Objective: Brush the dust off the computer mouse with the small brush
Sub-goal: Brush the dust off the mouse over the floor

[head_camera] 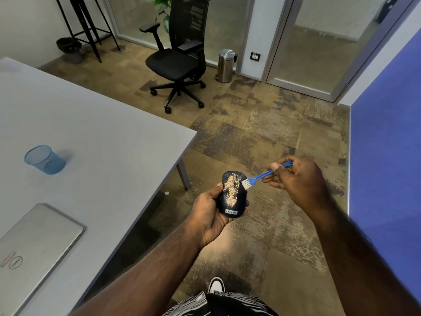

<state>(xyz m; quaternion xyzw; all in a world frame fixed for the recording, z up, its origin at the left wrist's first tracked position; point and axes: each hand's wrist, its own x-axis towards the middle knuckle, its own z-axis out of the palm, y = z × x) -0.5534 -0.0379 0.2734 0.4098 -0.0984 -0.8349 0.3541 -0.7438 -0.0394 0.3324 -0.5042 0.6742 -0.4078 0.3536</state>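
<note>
- Over the carpet, just off the grey table (pixel 95 124) corner: black computer mouse (pixel 232 197), cupped in left hand (pixel 210 215), fingers curled round its sides, tan dust (pixel 231 190) streaked along the top.
- At the mouse's right edge: white bristles of small blue brush (pixel 257 178), touching; handle pinched in right hand (pixel 296 176), thumb and fingers closed on it.
- On the table: blue mesh cup (pixel 44 159), closed laptop (pixel 34 247).
</note>
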